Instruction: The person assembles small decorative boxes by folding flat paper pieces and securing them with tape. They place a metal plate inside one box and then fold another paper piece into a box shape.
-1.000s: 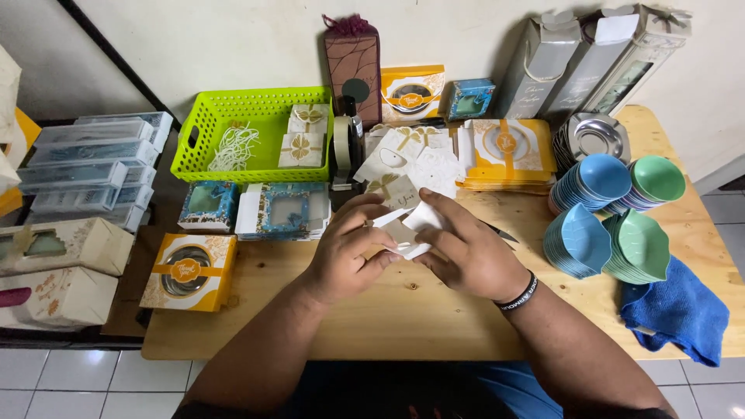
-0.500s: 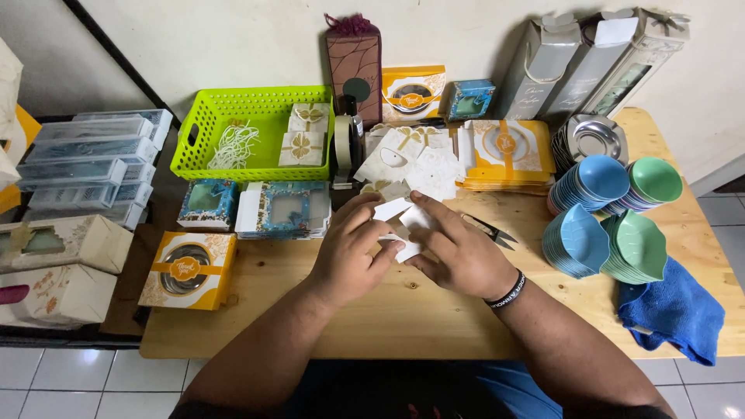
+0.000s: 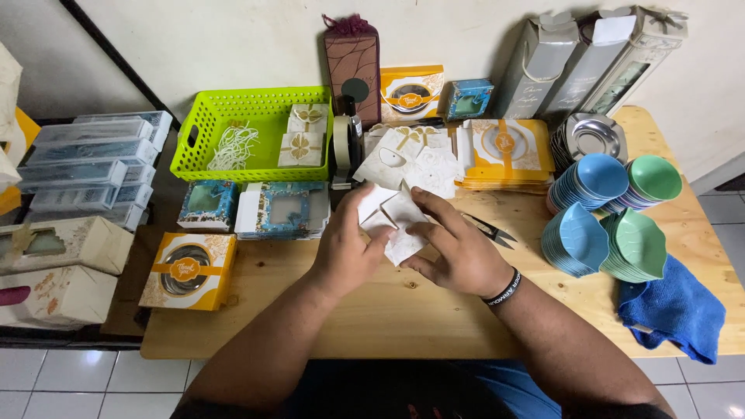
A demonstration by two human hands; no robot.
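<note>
Head view: a white, matte cardboard box blank (image 3: 390,223), flat-paneled with folded flaps, lies over the bare wooden table (image 3: 403,310). The left hand (image 3: 348,252) pinches its left edge, thumb pressed on top. The right hand (image 3: 458,252) presses spread fingers onto its right panel. Since half a second ago, both hands have shifted little; the blank remains between them. Black scissors (image 3: 489,230) lie just right.
</note>
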